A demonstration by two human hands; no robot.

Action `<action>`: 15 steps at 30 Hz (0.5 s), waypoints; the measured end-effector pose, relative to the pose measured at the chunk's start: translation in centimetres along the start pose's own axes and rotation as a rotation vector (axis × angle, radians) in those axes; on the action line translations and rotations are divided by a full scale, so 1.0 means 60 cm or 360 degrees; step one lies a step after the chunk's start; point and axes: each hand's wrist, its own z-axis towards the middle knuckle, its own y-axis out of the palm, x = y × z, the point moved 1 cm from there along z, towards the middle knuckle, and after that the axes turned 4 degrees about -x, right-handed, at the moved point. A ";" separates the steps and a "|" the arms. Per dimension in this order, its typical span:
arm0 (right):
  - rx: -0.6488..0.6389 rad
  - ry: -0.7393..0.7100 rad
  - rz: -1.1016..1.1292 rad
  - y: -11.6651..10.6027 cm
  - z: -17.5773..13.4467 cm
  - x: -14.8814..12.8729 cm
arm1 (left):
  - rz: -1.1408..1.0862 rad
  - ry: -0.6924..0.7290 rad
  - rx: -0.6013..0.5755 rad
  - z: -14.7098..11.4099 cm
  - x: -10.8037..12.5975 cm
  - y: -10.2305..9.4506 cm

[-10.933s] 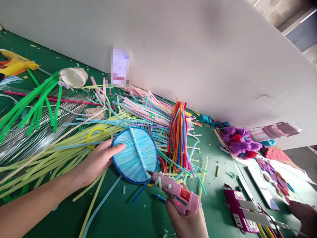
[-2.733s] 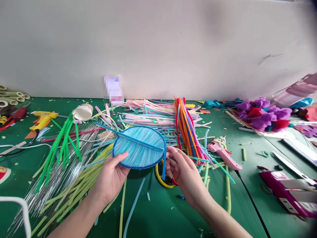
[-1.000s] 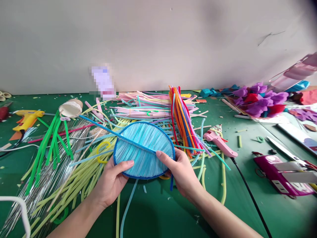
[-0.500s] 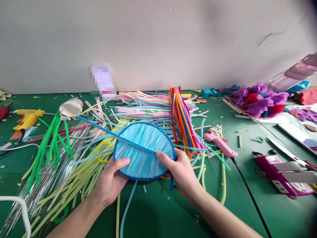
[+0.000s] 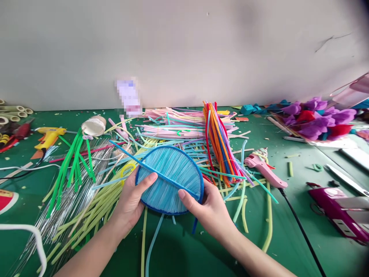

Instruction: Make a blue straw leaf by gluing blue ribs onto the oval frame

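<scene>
A round light-blue disc [image 5: 175, 165] with a dark blue fuzzy rim is held upright-tilted above the table, between both hands. Across its face runs a blue pipe cleaner [image 5: 168, 179], slanting down from upper left, with its free end poking past the left rim. My left hand [image 5: 134, 202] grips the disc's left edge; its thumb lies on the face close to the pipe cleaner. At the lower right edge, my right hand [image 5: 211, 207] is closed on the disc, thumb on the face below the pipe cleaner. The fingers of both hands are mostly hidden behind the disc.
Loose pale green pipe cleaners [image 5: 98, 207] and silver wires lie at the left, beside a yellow glue gun [image 5: 49, 138]. A multicoloured pipe cleaner bundle [image 5: 221, 146] is behind the disc. At right are a pink glue gun [image 5: 268, 171], scissors [image 5: 344, 179] and a magenta power strip [image 5: 334, 211].
The pipe cleaner across the disc now lies at a steeper slant, with less sticking out at the left. My left thumb has moved up towards it, my right thumb lower. The view has swung left.
</scene>
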 end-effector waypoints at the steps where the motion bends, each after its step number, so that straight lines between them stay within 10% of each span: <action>1: 0.0000 -0.0012 -0.0017 0.001 -0.001 0.003 | -0.0006 -0.0003 0.0015 0.001 0.000 0.000; 15: -0.0009 -0.0098 -0.0113 0.003 -0.002 0.018 | -0.0063 -0.0050 0.0149 0.004 -0.008 -0.007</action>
